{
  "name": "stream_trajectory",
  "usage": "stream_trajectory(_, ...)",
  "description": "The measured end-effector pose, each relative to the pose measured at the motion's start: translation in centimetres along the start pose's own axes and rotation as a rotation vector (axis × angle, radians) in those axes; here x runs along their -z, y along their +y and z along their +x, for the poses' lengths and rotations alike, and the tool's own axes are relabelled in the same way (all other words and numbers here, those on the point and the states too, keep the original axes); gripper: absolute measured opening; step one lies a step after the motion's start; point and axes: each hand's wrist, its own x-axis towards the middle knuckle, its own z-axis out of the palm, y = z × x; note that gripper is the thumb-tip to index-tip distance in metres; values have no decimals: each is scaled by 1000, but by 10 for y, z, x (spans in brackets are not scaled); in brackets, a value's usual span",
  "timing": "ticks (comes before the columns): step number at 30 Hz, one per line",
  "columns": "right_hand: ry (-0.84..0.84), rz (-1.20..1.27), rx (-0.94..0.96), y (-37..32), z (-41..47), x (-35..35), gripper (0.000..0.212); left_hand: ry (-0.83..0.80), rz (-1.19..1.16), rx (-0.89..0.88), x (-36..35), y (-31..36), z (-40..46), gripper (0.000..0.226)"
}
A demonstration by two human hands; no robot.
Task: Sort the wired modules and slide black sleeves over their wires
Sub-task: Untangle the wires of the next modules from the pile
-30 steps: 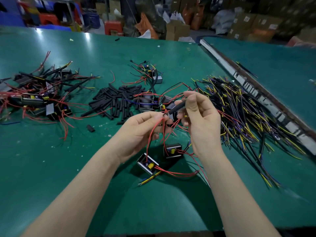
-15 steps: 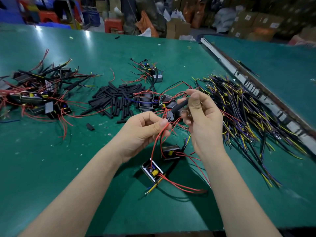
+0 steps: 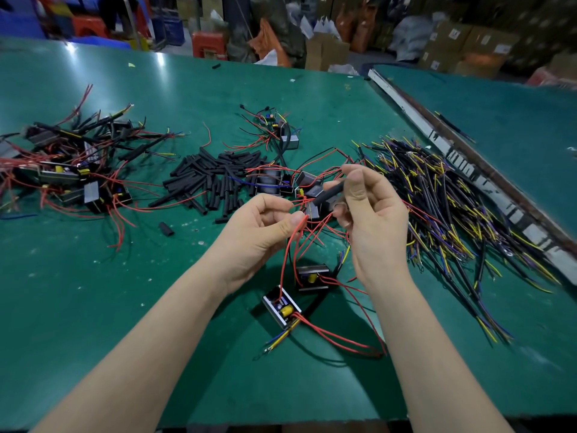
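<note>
A cluttered storeroom of cardboard boxes and plastic stools lies behind a wide green table (image 3: 93, 307) strewn with wiring. At the far left sits a heap of finished modules (image 3: 62, 170) whose leads already wear black tubing; in the middle lies a pile of loose black sleeves (image 3: 212, 176); at the right spreads a big bundle of black, yellow and purple wires (image 3: 452, 214).

Above the table's centre the left hand (image 3: 259, 232) pinches red wires (image 3: 295, 232) between thumb and forefinger, its other fingers curled in. Those wires drop to an open module (image 3: 282, 309) lying on the table just below, with a second module (image 3: 312, 276) beside it. The right hand (image 3: 371, 214) pinches one black sleeve (image 3: 331, 192) between thumb and fingertips.

The sleeve's long axis slants down toward the left, so its lower open end points at the left hand, and the wire tips sit just beside and slightly below that mouth. Whether any tip has entered the sleeve cannot be told. The next move likely calls for lining the wire ends up with the sleeve's axis, then pushing the sleeve along them toward the module. Stray red strands near the mouth could snag.
</note>
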Motion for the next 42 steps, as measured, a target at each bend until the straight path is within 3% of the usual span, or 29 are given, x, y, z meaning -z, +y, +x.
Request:
stream_trajectory(6, -50, -26, -8, 1, -2, -3, 18, -6, 60, -5, 1, 1, 0, 26)
stream_trajectory(11, 34, 1, 6, 0, 1, -1, 20, -16, 89, -7, 2, 1, 1, 29)
stream_trajectory(17, -118, -76, -71, 5, -2, -4, 22, -15, 123, -12, 3, -2, 2, 30)
stream_trajectory(21, -86, -149, -101, 5, 0, -2, 22, -28, 93, -3, 5, -3, 3, 30)
stream_trajectory(25, -58, -181, -82, 4, 2, 2, 9, -127, 79, 92, 13, 1, 2, 38)
stream_trajectory(29, -84, -193, -93, 2, 1, 3, 7, -240, 226, 154, 21, 3, 0, 42)
stream_trajectory(35, -169, -285, -80, 7, -1, 2, 7, -201, 503, 34, 21, 2, 1, 43)
stream_trajectory(42, -227, -309, -149, 12, -1, 3, 18, -96, 478, -113, 16, -3, 2, 50)
